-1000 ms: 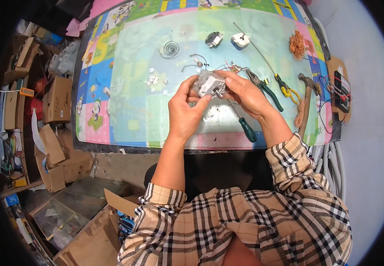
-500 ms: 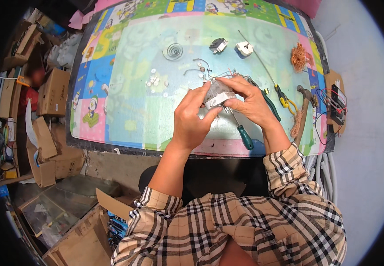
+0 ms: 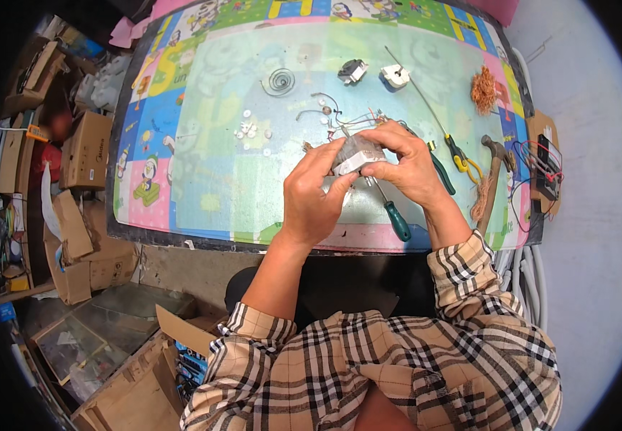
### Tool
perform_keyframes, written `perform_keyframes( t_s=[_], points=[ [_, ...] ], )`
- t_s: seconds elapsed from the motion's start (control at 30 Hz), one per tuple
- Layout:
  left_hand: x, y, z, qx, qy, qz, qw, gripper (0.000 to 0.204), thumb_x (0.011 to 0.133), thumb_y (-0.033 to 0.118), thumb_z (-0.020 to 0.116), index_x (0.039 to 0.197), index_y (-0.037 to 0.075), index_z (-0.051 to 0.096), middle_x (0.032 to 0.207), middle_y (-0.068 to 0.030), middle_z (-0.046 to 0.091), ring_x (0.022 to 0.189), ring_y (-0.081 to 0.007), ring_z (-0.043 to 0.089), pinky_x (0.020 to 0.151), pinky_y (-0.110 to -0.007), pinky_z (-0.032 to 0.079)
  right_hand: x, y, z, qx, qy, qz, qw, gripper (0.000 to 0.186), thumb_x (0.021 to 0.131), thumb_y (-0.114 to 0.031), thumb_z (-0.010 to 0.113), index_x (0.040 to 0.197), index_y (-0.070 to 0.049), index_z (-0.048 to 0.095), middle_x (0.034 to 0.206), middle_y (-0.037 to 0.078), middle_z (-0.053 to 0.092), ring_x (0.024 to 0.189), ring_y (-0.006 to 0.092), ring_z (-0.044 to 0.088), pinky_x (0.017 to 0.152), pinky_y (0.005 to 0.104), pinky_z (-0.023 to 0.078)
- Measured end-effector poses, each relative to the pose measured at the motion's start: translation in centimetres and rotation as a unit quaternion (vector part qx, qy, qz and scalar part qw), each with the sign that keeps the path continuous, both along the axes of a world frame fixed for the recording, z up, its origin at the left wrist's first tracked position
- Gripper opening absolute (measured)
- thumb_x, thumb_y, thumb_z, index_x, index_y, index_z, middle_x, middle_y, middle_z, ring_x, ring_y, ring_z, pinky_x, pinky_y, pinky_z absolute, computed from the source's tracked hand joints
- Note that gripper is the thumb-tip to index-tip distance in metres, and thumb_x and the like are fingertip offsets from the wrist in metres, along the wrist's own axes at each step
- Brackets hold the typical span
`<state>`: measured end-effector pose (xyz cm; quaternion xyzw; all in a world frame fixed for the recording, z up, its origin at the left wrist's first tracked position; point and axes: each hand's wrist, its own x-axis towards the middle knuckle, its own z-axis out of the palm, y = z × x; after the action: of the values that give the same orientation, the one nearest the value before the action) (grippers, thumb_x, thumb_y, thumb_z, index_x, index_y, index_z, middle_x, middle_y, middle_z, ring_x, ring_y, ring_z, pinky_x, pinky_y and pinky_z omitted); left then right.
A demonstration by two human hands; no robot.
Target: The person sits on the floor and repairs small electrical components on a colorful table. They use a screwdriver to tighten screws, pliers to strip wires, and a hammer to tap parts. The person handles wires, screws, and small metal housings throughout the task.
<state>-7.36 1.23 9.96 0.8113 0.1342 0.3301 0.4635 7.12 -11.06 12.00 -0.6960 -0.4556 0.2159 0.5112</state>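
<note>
Between both hands, above the near middle of the table, is a grey rounded part with a white block on its near side [image 3: 358, 159]; it looks like a small motor. My left hand [image 3: 311, 192] grips its left side, thumb at the lower edge. My right hand [image 3: 413, 171] closes on its right side, fingers over the top and thumb below. Thin wires [image 3: 331, 109] lie just beyond it. A green-handled screwdriver [image 3: 398, 221] rests under the right hand, its tip hidden beneath the part. Beside the right wrist lie dark green-handled pliers [image 3: 441, 174].
Left of my hands lie small white pieces [image 3: 252, 131] and a spiral spring [image 3: 280, 82]. Farther back are two black-and-white parts [image 3: 353, 72] [image 3: 395, 77]. A long yellow-handled screwdriver [image 3: 456, 151], hammer [image 3: 495, 154], copper wire tangle [image 3: 483, 92] and multimeter [image 3: 548, 172] are rightward. Cardboard boxes [image 3: 85, 154] stand left.
The grey part has tilted slightly in my hands, its white block now angled differently. Both hands keep their hold and have barely shifted.
</note>
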Motion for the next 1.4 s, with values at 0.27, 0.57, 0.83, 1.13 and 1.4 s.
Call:
perform_keyframes(
  t_s=[0.27, 0.57, 0.83, 1.13, 1.4],
  points=[
    [-0.3, 0.1, 0.7, 0.119, -0.006, 0.023, 0.993, 0.048, 0.068, 0.0, 0.074, 0.115, 0.0, 0.064, 0.108, -0.0156, 0.066, 0.096, -0.0308, 0.063, 0.082, -0.037, 0.051, 0.7, -0.1, -0.4, -0.012, 0.129, 0.049, 0.99, 0.052, 0.066, -0.002, 0.076, 0.116, -0.002, 0.064, 0.116, 0.004, 0.051, 0.107, 0.0168, 0.053, 0.099, 0.0291, 0.042],
    [-0.4, 0.7, 0.2, 0.108, 0.027, 0.001, 0.994, 0.051, 0.068, -0.001, 0.075, 0.117, 0.002, 0.063, 0.113, -0.0145, 0.065, 0.102, -0.0302, 0.062, 0.086, -0.036, 0.051, 0.0, 0.1, 0.4, -0.002, -0.017, 0.036, 0.999, 0.051, 0.065, -0.004, 0.077, 0.115, -0.009, 0.066, 0.104, 0.005, 0.062, 0.101, 0.0194, 0.056, 0.091, 0.0311, 0.046],
    [-0.3, 1.6, -0.4, 0.016, 0.031, -0.019, 0.999, 0.057, 0.073, 0.001, 0.074, 0.127, 0.003, 0.055, 0.112, -0.0144, 0.064, 0.098, -0.0277, 0.064, 0.085, -0.035, 0.053, -1.8, 0.4, 0.1, 0.004, -0.14, -0.047, 0.989, 0.048, 0.065, -0.01, 0.079, 0.111, -0.009, 0.067, 0.094, 0.007, 0.064, 0.087, 0.0243, 0.061, 0.082, 0.0348, 0.047],
    [-0.2, 3.2, 0.4, -0.609, 0.134, -0.077, 0.778, 0.051, 0.094, 0.051, 0.051, 0.102, 0.001, 0.055, 0.064, -0.0068, 0.056, 0.04, -0.0111, 0.047, 0.036, -0.024, 0.036, -3.0, 1.1, -1.4, 0.126, -0.452, -0.054, 0.882, 0.041, 0.069, -0.006, 0.071, 0.109, -0.013, 0.068, 0.097, 0.002, 0.066, 0.093, 0.0185, 0.065, 0.079, 0.0343, 0.047],
    [-0.3, 2.6, 0.0, -0.535, 0.08, -0.088, 0.836, 0.039, 0.092, 0.038, 0.06, 0.101, 0.001, 0.054, 0.07, -0.0071, 0.058, 0.047, -0.01, 0.051, 0.039, -0.023, 0.039, -3.2, 1.5, -1.6, 0.142, -0.46, -0.034, 0.876, 0.04, 0.072, -0.005, 0.07, 0.111, -0.014, 0.066, 0.102, 0.002, 0.064, 0.102, 0.0191, 0.063, 0.081, 0.0349, 0.047]
  ],
)
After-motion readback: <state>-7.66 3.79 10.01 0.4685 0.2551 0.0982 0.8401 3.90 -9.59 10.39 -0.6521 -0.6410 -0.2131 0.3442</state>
